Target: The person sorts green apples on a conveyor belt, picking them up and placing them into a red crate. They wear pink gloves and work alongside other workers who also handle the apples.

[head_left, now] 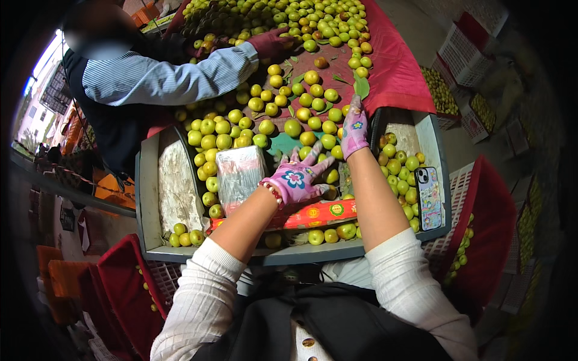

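Note:
My left hand (298,179), in a pink flowered glove with grey fingertips, spreads its fingers over small round green-yellow fruits (307,138) on the sorting table. It appears to rest on or just above several of them; what lies under the palm is hidden. Farther right, my right hand (355,131), in a matching glove, points away from me with a green leaf (361,85) at its fingertips. A plastic-wrapped block (240,176) stands left of my left hand. Below that hand lies a red printed carton strip (316,214), partly behind my left forearm.
Opposite on the left, a co-worker's gloved hand (271,43) reaches into the heaped fruits. Red cloth (397,58) covers the table's right side. A phone (429,198) lies on the right-hand trough's rim (445,180). Red-lined crates (483,234) (128,289) flank me.

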A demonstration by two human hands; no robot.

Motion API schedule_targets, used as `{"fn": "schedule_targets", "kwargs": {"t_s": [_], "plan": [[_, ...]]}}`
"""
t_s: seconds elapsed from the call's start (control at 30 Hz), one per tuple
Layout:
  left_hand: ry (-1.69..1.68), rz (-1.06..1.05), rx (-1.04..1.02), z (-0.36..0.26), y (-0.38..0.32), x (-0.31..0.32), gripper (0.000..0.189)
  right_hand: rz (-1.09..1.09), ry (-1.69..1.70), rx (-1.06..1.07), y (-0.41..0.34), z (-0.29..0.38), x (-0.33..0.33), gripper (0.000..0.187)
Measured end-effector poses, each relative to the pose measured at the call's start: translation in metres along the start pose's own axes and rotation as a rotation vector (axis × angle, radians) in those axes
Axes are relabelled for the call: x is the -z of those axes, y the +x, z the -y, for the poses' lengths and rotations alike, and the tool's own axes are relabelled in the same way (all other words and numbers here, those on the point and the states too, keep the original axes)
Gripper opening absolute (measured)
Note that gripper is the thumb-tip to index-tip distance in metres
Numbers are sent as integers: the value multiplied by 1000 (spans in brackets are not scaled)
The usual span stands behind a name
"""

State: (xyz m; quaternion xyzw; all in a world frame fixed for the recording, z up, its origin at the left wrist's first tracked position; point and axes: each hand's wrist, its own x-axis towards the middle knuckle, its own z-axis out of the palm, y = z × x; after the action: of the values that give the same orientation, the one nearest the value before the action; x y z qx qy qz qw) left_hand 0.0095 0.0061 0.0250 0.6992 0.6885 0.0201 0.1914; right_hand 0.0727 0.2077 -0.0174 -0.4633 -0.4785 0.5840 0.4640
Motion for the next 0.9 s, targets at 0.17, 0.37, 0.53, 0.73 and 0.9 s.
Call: {"fn": "schedule_targets", "kwargs": {"t_s": [0.17, 0.37, 0.53, 0.73, 0.9], "plan": [[-436, 19, 31, 4, -14, 9, 49, -35, -259, 407, 23, -24, 0, 29], [-15, 116, 101, 19, -10, -31, 62, 303, -240, 245, -21, 2, -7, 45], [-285, -70, 21, 23, -9, -28, 65, 682, -616, 766, -33, 10, -6, 33], [-149, 69, 46, 21, -8, -27, 66, 874, -1454, 1003, -63, 15, -7, 49], [-73, 67, 48, 18, -12, -26, 68, 404, -1505, 809, 7, 53, 7, 71]]}}
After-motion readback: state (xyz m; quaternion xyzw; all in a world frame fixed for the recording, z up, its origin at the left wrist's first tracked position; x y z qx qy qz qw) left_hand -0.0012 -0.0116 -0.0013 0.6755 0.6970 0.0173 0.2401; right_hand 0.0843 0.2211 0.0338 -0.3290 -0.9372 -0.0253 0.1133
